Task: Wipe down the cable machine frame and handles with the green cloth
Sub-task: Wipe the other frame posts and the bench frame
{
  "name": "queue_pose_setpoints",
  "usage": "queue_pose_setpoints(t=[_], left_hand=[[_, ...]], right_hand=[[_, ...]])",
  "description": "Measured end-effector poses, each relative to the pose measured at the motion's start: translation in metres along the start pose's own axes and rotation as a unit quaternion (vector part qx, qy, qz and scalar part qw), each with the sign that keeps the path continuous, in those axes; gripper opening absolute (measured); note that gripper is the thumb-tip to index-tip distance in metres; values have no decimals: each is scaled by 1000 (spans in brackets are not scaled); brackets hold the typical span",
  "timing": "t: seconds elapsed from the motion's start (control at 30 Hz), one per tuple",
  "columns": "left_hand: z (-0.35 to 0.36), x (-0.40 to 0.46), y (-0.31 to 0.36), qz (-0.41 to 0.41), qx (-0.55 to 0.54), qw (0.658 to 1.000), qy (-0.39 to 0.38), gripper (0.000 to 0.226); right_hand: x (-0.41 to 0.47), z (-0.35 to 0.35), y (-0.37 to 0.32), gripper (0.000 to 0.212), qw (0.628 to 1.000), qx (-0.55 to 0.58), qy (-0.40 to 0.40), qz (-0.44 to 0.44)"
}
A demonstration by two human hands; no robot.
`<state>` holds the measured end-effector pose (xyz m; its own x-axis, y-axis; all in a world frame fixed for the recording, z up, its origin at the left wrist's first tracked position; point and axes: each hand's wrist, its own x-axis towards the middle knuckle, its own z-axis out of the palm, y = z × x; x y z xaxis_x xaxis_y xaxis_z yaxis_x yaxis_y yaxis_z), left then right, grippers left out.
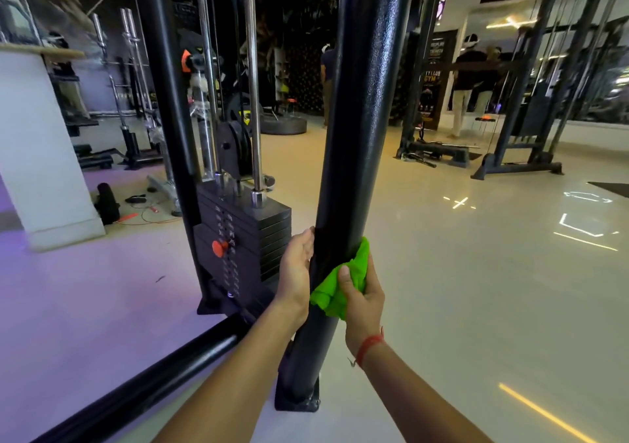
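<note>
— How many hands do you have on the post?
— Two. Your right hand (361,301) grips the one green cloth (340,284) against the black upright post (354,136); your left hand (296,270) lies flat-fingered on its other side.
— What's beside it?
— One weight stack (245,235), two chrome guide rods (253,78).

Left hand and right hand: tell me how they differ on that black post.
1. The left hand is bare, while the right hand grips the green cloth.
2. The left hand lies against the left side of the black post with its fingers fairly straight; the right hand's fingers curl round the cloth and press it to the post's right side.
3. Only the right wrist wears a red thread.

Both meet the post at about the same height.
</note>
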<state>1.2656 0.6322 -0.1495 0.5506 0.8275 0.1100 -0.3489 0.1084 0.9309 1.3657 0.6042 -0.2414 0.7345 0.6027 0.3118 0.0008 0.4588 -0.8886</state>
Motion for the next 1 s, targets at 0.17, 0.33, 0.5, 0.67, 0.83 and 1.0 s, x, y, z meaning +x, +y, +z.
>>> queue_pose_setpoints(t=[0.17,0.33,0.5,0.67,0.83,1.0], left_hand=[[-5,3,-6,24,11,1000,-1,33],[-9,-1,0,41,23,999,-25,39],[-19,12,3,8,-12,1000,16,51],[-5,21,26,13,-45,999,1,54],[21,39,80,44,-94,995,-4,52],[43,45,124,63,-112,992,-16,58]], right_hand=[[-7,-7,24,67,998,-42,23,-29],[-29,9,35,67,995,-42,90,-29],[1,38,-12,68,966,-149,110,-179],[13,24,-44,70,933,-246,-15,-264],[86,51,-171,64,737,-469,-53,-484],[114,55,-253,66,469,-641,-155,-588]])
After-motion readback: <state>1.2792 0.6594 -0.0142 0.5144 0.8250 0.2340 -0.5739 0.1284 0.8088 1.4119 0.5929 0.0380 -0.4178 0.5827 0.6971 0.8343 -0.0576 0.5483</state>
